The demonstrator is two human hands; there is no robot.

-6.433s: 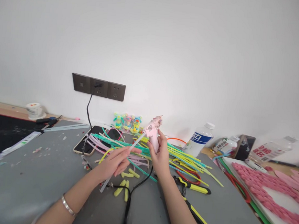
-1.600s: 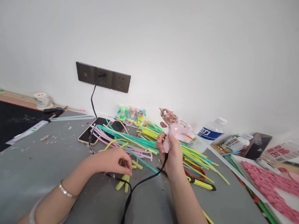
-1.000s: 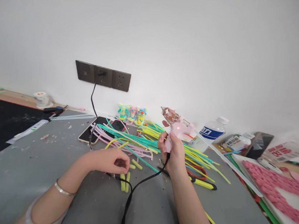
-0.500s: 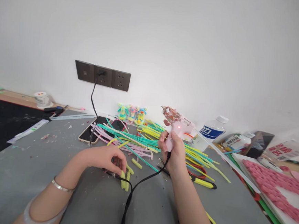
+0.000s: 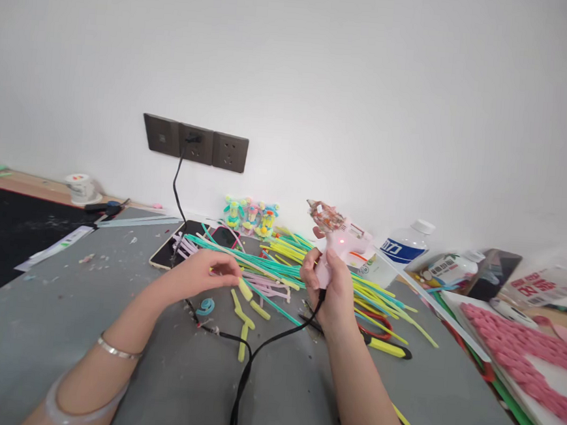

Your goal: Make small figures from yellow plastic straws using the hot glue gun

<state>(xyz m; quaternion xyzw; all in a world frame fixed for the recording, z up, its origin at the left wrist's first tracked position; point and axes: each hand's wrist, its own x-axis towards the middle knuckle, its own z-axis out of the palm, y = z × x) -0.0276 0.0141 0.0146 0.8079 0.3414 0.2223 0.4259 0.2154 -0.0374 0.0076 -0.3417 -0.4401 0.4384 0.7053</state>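
Glue gun gripped in one hand, short yellow piece pinched in the other

The glue gun (image 5: 344,239) is held right of centre in the frame by the right hand (image 5: 330,288), its handle wrapped by the fingers and its body lying above the grip. The nozzle is pointed to the upper left, and a red light is shown on the body. A long pale stick (image 5: 433,307) is seen running from the gun's rear towards the lower right.

Left of centre, a yellow piece (image 5: 245,289) is pinched by the left hand (image 5: 212,274) in a narrow grip; its upper end is held at the fingertips, and the rest is left jutting to the lower right. Just below it, loose pieces (image 5: 259,310) are scattered on the grey mat (image 5: 163,373). A blue coil (image 5: 205,306) is seen beneath the left hand, and coloured strands (image 5: 269,270) are spread behind, across the middle of the frame.
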